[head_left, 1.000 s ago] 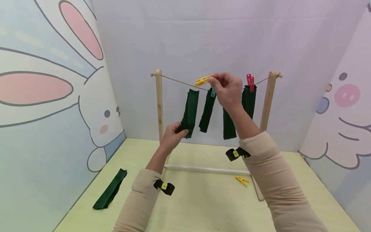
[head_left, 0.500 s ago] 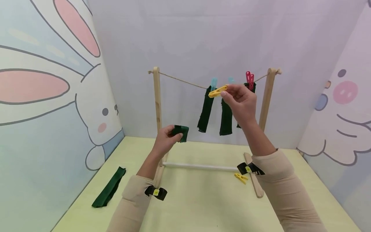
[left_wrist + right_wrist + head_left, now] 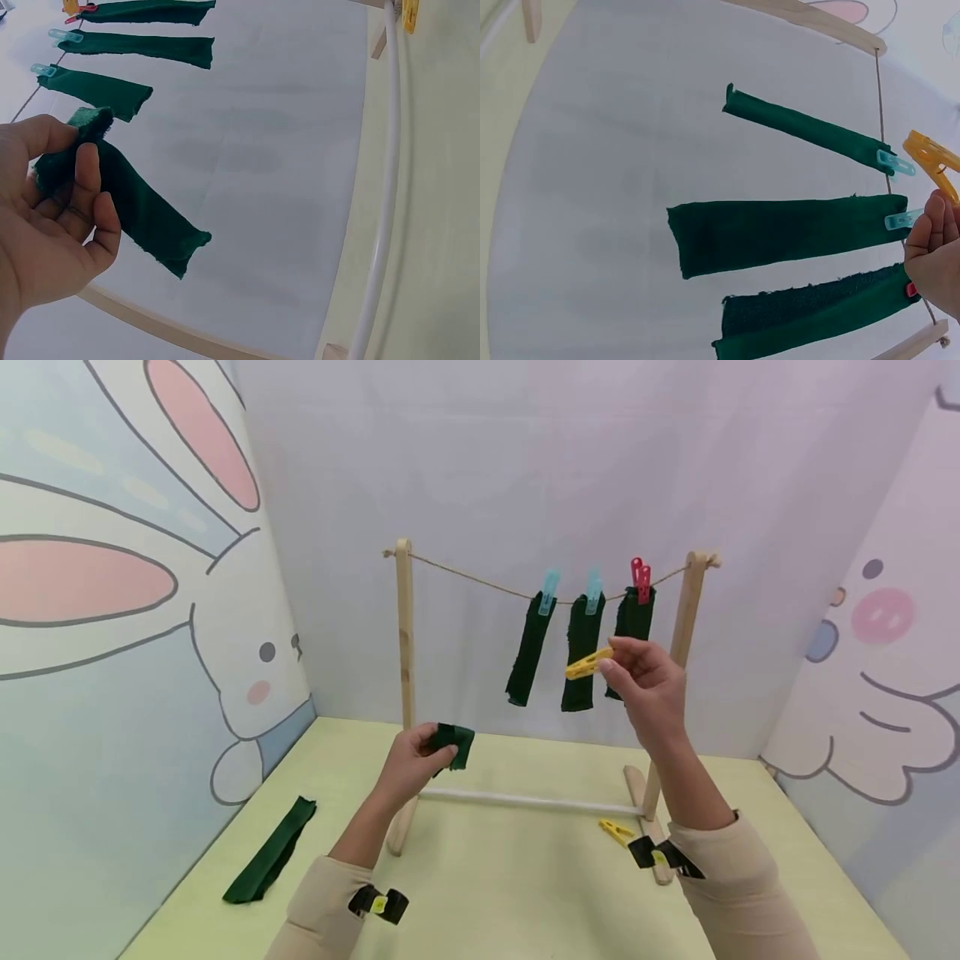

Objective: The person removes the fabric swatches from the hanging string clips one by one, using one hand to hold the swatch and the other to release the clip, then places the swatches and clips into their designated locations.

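In the head view my left hand [image 3: 408, 766] pinches a dark green cloth strip [image 3: 459, 748] below the line, left of the hanging strips. The left wrist view shows thumb and fingers on the strip [image 3: 146, 206], whose longer part trails away. My right hand [image 3: 654, 693] pinches a yellow clothespin [image 3: 587, 665] in front of the hanging cloths. A rope [image 3: 472, 578] sags between two posts. From it hang three green strips: a left one [image 3: 529, 656] and a middle one [image 3: 579, 672] under light blue clothespins [image 3: 549, 592], and a right one [image 3: 637, 614] under red clothespins [image 3: 642, 582].
Another green strip [image 3: 272, 852] lies on the pale table [image 3: 487, 877] at the left. A second yellow clothespin [image 3: 617, 832] lies by the right foot of the wooden stand [image 3: 406, 635]. A white rod [image 3: 525, 801] joins the feet. Cartoon-printed walls [image 3: 247, 727] flank the table.
Both hands have come down from the line. The left hand's strip, which stood upright before, now droops over. The right hand has moved right and down with the yellow clothespin.
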{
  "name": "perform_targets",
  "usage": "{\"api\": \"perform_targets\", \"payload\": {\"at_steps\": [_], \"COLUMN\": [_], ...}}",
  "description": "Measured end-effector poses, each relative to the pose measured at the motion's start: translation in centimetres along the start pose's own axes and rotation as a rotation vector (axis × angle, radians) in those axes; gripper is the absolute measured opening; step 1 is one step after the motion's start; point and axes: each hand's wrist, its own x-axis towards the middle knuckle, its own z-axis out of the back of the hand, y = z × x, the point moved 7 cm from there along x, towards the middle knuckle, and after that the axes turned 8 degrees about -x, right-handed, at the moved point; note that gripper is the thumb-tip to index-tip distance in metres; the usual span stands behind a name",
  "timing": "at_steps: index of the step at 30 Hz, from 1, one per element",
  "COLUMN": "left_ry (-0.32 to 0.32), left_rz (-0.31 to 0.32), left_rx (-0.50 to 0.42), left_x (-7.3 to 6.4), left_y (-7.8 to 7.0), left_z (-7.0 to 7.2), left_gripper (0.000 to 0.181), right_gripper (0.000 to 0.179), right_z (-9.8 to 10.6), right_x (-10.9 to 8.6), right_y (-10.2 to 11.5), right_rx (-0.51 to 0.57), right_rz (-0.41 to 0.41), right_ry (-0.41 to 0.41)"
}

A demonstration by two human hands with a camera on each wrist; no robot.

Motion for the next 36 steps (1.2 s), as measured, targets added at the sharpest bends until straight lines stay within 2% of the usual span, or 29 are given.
{"api": "perform_targets", "payload": {"at_steps": [6, 7, 13, 16, 23, 26, 31, 36], "left_ry": [-0.009, -0.012, -0.044, -0.050, -0.068, -0.076, -0.045, -0.046], "left_rz": [0.026, 0.020, 0.000, 0.017, 0.052, 0.057, 0.072, 0.113], "left_rx": [-0.003, -0.002, 0.013, 0.015, 0.005, 0.006, 0.034, 0.074], "left_x": [-0.5, -0.7, -1.8, -2.2, -2.9, -3.1, -3.5, -3.9], "left_y": [3.8, 4.1, 4.6, 4.9, 5.9, 6.3, 7.0, 7.6], "left_z": [0.6, 0.7, 1.7, 2.2, 3.1, 3.6, 4.3, 5.8], "left_gripper": [0.006, 0.005, 0.005, 0.008, 0.020, 0.023, 0.020, 0.023], "right_gripper": [0.022, 0.021, 0.018, 0.019, 0.023, 0.026, 0.027, 0.030], "right_z": [1.1, 1.3, 2.8, 3.4, 4.0, 4.1, 4.5, 4.5], "right_x": [-2.0, -2.3, -4.3, -5.2, -6.9, -7.8, -9.3, -11.1], "right_y": [-1.4, -1.7, -3.1, -3.8, -5.0, -5.6, -6.6, -7.9], "right_rx": [-0.016, -0.019, -0.063, -0.079, 0.012, -0.008, -0.074, -0.109], "right_rz": [-0.072, -0.084, -0.164, -0.193, -0.241, -0.268, -0.340, -0.431], "right_ry": [0.015, 0.015, 0.005, 0.017, 0.016, 0.038, 0.069, 0.101]}}
